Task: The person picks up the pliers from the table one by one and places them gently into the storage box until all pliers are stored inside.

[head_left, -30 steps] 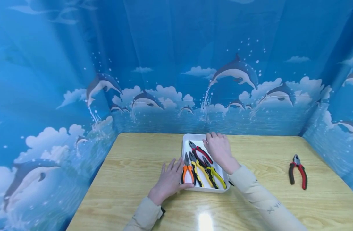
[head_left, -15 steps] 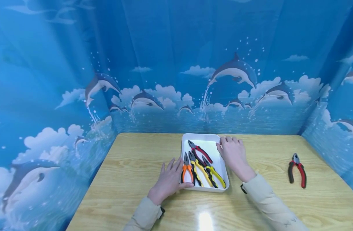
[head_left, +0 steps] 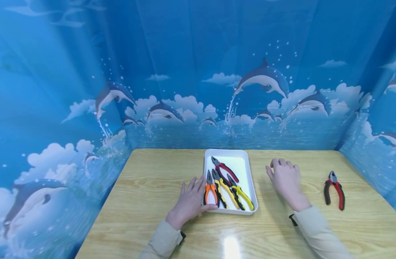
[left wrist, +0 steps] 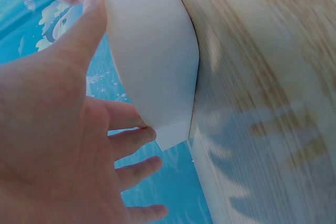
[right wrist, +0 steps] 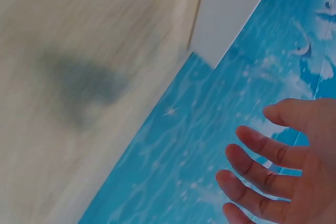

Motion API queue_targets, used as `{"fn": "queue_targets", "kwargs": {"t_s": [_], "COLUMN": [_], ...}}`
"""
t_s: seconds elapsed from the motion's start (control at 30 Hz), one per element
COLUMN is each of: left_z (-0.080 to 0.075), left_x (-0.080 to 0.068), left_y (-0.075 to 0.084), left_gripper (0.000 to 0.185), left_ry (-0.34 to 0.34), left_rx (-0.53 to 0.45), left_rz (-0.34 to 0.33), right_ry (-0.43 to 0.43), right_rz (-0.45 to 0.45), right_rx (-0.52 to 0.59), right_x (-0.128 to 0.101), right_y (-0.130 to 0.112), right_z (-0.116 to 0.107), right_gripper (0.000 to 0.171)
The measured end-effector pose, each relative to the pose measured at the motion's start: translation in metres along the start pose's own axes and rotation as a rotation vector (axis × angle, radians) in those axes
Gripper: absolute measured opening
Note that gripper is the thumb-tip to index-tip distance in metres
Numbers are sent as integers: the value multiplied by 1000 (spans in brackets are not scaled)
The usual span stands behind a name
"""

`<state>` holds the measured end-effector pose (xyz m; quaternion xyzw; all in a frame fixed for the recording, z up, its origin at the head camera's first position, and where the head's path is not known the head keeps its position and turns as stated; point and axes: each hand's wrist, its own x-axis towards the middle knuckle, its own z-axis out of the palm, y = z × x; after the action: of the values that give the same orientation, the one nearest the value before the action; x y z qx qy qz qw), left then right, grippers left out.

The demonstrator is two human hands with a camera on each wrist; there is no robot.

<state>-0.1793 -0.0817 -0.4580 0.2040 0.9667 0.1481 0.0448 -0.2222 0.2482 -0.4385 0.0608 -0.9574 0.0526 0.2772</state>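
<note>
A white tray (head_left: 253, 187) lies on the table with several pliers in it. Inside are orange-and-black long-nose pliers (head_left: 211, 190), two yellow-and-black pliers (head_left: 229, 194) (head_left: 241, 197) and red-and-black pliers (head_left: 226, 171) toward the back. My left hand (head_left: 189, 202) rests at the tray's left side with spread fingers; in the left wrist view its thumb and a finger reach the tray's rim (left wrist: 152, 40). My right hand (head_left: 286, 184) hovers over the table between the tray and another red-and-black pair of pliers (head_left: 334, 190). Its fingers are loosely bent, holding nothing, in the right wrist view.
The wooden table (head_left: 146, 187) ends at a blue curtain (head_left: 191, 72) printed with dolphins, at the back and both sides. The tray stands close to the table's back edge.
My right hand has moved from over the tray to the right, toward the lone pliers. The left hand stays at the tray, and the pliers inside lie as before.
</note>
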Motion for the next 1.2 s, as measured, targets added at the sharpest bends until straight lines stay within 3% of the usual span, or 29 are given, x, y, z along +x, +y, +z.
{"fn": "queue_targets", "kwargs": {"t_s": [0.6,0.8,0.97,1.2], "left_z": [1,1,0,0], "left_x": [1,2,1,0], "left_y": [-1,-1,0,0], "left_gripper": [101,102,102,102], "left_ry": [-8,-2,-10,-6], "left_rx": [11,21,9,6], "left_rz": [-1,-9,-6,-5], "right_ry": [-31,-169,-337,-517], "right_rz": [248,323,407,544], "right_rx": [31,29,12,-22], "right_x": [-33,-40,-46,-48], "right_y": [86,117,142,161], "right_z": [-14,-19,-20,-17], "right_gripper": [29,37,50,63]}}
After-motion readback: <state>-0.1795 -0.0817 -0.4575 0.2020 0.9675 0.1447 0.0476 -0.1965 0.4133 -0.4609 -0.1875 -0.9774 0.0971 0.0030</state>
